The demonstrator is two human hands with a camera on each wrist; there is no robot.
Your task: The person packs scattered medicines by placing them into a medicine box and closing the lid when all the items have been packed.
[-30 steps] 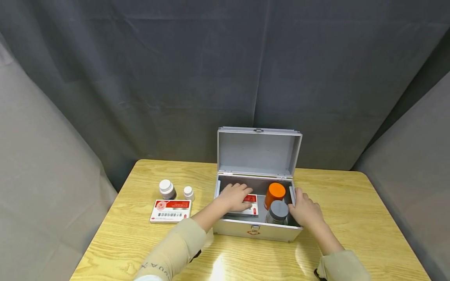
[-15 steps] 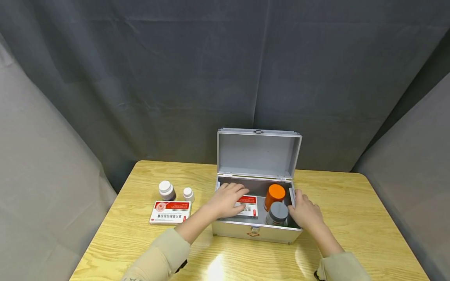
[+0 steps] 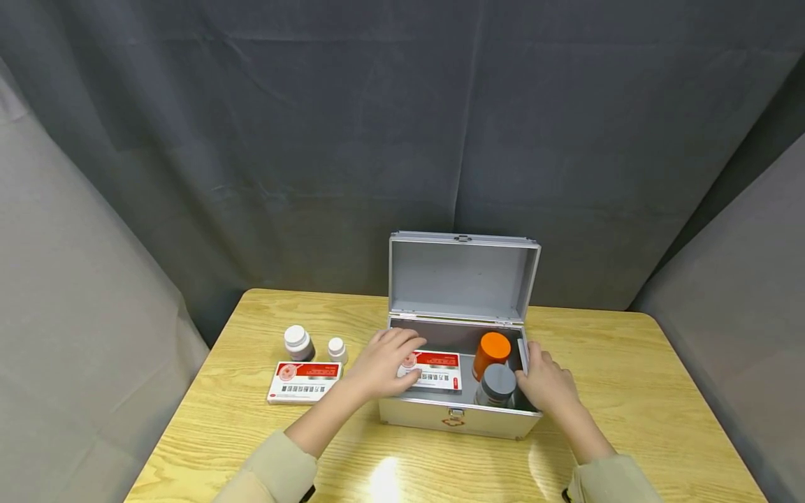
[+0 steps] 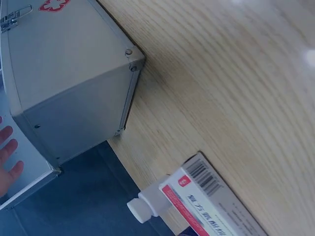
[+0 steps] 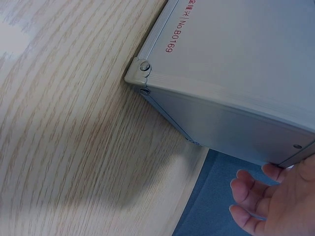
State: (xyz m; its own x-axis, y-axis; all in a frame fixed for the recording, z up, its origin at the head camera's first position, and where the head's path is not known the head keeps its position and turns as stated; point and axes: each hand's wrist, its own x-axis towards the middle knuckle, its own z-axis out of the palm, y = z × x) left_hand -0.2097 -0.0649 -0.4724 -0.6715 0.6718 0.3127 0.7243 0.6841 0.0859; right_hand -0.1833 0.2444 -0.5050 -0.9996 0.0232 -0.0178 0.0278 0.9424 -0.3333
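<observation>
1. Head view: A metal case [image 3: 416, 412] sits on a wooden table [image 3: 629, 398], lid [image 3: 462, 279] raised at the back, long axis running left to right, latch side toward the wearer. Inside, at left, a red-and-white box [image 3: 438, 372] lies face up, its length along the case's, its red band on the far side. The left hand [image 3: 385, 360] reaches over the case's left end, thumb and fingers apart around the box's left part; whether they touch it cannot be told. The right hand [image 3: 547, 383] grips the right wall, thumb over the rim, near an orange jar [image 3: 493, 349] and a grey-capped jar [image 3: 497, 383]. At left, a second box [image 3: 305, 383] lies lengthwise before two white-capped bottles [image 3: 298, 342].

2. Left wrist view: Left-hand fingers [image 4: 6, 150], spread and unclenched, show against the raised lid. The second box slants toward the lower right, the smaller bottle just beyond.

3. Right wrist view: Right-hand fingers [image 5: 246, 189] curl loosely outside the case's end wall, one fingertip at its edge; the thumb is hidden.
</observation>
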